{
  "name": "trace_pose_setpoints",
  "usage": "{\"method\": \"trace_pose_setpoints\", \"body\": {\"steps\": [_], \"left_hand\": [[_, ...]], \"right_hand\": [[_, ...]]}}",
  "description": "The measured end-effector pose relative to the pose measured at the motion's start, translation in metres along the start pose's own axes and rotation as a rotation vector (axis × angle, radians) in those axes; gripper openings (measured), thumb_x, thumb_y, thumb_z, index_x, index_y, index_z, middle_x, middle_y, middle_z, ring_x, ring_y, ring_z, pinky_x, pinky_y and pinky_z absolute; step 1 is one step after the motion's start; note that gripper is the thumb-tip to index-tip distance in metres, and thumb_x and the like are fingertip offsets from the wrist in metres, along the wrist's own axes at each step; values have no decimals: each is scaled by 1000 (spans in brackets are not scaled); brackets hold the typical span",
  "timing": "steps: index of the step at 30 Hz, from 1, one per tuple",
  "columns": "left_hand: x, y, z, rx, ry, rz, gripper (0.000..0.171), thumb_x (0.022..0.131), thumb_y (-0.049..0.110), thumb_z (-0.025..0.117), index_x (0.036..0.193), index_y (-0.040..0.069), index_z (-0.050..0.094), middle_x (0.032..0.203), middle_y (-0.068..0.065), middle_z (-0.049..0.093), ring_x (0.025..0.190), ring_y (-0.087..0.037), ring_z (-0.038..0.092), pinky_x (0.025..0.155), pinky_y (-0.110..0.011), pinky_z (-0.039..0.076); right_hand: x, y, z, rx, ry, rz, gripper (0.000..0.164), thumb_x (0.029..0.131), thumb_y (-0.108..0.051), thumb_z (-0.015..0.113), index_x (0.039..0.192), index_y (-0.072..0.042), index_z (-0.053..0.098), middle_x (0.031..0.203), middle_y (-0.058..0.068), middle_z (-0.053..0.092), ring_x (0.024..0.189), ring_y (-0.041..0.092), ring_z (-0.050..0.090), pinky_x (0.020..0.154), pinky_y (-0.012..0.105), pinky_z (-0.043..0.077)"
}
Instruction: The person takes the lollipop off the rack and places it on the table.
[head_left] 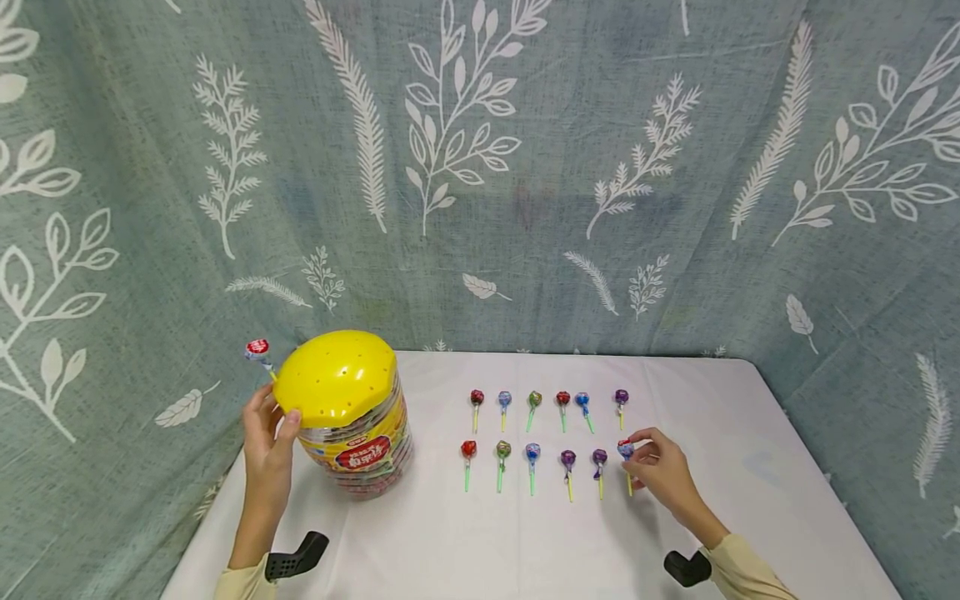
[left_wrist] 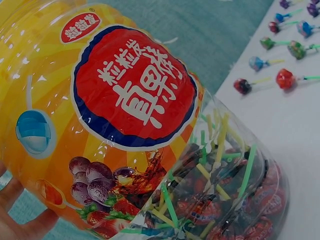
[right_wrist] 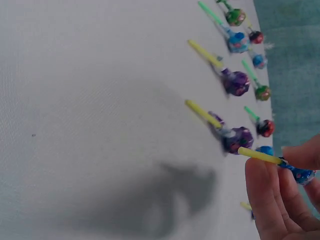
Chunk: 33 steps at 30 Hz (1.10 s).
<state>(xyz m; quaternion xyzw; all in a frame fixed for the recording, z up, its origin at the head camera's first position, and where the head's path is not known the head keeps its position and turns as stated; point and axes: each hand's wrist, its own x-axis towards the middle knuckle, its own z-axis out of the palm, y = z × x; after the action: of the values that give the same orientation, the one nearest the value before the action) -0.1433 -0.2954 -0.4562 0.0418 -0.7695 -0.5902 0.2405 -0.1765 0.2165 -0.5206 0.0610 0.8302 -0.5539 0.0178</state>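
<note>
A large clear jar point(head_left: 367, 454) with a yellow lid point(head_left: 337, 379) stands on the left side of the white table. My left hand point(head_left: 268, 446) grips it at the lid's left edge, thumb on the near side. Just above those fingers a red and blue lollipop point(head_left: 257, 350) sticks up, its stick end at the lid's edge. In the left wrist view, lollipops point(left_wrist: 200, 205) with green and yellow sticks fill the jar. My right hand point(head_left: 663, 471) pinches a blue and red lollipop point(right_wrist: 301, 175) with a yellow stick, at the right end of the front row.
Two rows of lollipops lie on the table point(head_left: 480, 542), heads away from me. A purple one point(head_left: 621, 397) ends the back row, past a gap from the blue one point(head_left: 582, 402). Purple ones point(head_left: 599, 458) lie left of my right hand. A patterned green curtain point(head_left: 525, 275) hangs behind.
</note>
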Motion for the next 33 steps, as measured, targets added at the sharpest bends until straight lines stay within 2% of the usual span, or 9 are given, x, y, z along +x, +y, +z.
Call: {"method": "trace_pose_setpoints", "body": {"steps": [9,13,18,26,30,33], "left_hand": [[3,0,0,-18,-6,12,57,95,18,47,147,24,22,143,0,35,130,-18,33,105,-38,30],[2,-1,-1,-6,-6,13,58,95,17,48,147,23,22,143,1,36,130,-18,33,104,-37,31],[1,-1,-2,-18,-3,15,58,95,16,48,147,21,23,142,1,36,129,-17,33,102,-35,32],[0,1,-1,-36,1,12,58,94,16,48,146,23,24,142,0,36,128,-17,34,99,-30,34],[-2,3,0,-52,2,-15,58,95,17,49,146,25,24,145,0,34,128,-16,33,103,-37,31],[-2,4,0,-62,7,-29,57,94,19,50,146,26,25,145,0,33,130,-17,32,106,-43,28]], "right_hand": [[7,28,2,-154,37,23,36,72,4,69,105,1,54,74,9,56,54,18,56,47,30,51],[10,36,3,-226,53,12,36,69,5,67,103,3,55,71,8,55,50,18,54,44,29,48],[14,41,3,-274,47,26,35,70,4,67,102,3,54,68,8,54,49,16,52,42,30,47],[14,32,-1,-347,24,19,38,73,-1,69,106,2,50,66,7,50,46,16,49,42,29,43],[17,24,-4,-371,34,-44,35,76,-3,69,105,2,52,64,6,49,45,14,46,43,27,39],[19,11,-4,-370,31,-74,33,77,-5,70,105,2,53,68,6,50,51,15,47,45,27,42]]}}
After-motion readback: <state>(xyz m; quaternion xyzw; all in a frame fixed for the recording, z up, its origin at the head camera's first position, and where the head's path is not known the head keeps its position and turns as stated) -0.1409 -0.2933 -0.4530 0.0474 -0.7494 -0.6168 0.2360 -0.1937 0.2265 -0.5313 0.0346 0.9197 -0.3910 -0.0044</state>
